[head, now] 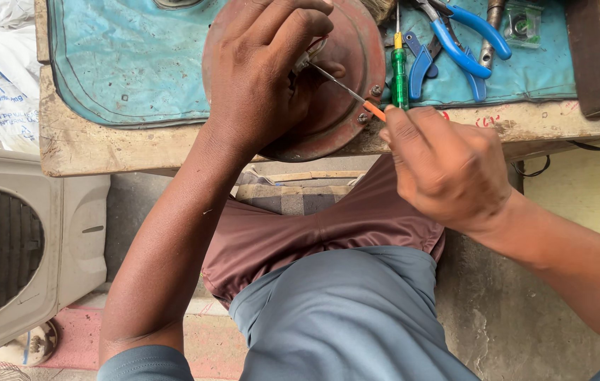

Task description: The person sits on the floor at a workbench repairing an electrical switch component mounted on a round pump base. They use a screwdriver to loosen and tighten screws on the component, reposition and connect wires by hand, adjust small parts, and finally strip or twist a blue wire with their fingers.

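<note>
Steadying round rusty motor cover [346, 77] at bench's near edge, my left hand [261, 77] fingers curled over it; right hand [448, 169] pinches orange-handled screwdriver [346, 92]. Best kept straight on the fastener.

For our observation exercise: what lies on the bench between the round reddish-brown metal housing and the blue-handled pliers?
In the head view, a green-handled screwdriver lies between the housing and the pliers, on the blue mat.

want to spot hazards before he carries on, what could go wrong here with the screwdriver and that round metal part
1. The orange-handled screwdriver points toward the left hand gripping the round rusty housing; a slip could jab the fingers.
2. The housing overhangs the bench edge above the lap; pushing hard might tip it off.
3. The green screwdriver and blue pliers lie close to the right hand and could get knocked.
</note>
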Tool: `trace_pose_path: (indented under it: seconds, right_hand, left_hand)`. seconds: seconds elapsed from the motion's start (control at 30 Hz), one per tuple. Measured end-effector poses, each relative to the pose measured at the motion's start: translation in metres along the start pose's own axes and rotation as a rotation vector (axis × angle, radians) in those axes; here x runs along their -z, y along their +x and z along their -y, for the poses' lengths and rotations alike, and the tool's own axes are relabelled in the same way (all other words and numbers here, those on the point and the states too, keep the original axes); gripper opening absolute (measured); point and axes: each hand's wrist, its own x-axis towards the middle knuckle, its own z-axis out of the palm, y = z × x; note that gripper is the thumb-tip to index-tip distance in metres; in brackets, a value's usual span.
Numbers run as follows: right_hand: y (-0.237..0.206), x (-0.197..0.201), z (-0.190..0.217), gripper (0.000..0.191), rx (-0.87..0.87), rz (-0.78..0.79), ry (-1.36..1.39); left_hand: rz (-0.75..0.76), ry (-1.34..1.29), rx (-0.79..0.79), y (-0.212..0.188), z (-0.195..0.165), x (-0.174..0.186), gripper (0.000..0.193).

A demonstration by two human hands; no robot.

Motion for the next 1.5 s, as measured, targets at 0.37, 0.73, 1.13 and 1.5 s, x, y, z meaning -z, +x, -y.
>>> trace_pose_path:
  seconds: [0.37, 0.73, 1.13, 1.5]
  right_hand:
    - [-0.010, 0.004, -0.017, 0.017, -0.328, 0.065, 0.629]
    - [0.052, -0.076, -0.063, 0.021, -0.117, -0.180, 0.978]
    - [0.088, -0.066, -0.045, 0.016, 0.183, -0.216, 0.696]
    - [0.089, -0.079, -0.055, 0.008, 0.104, -0.060, 0.903]
  left_hand:
    - [0.037, 0.024, 0.018, -0.006, 0.008, -0.005, 0.035]
    - [0.110, -0.104, 0.139, -0.014, 0.017, -0.006, 0.057]
    - [0.116, -0.142, 0.168, -0.022, 0.022, -0.007, 0.065]
    - [0.130, -0.153, 0.135, -0.016, 0.019, -0.001, 0.082]
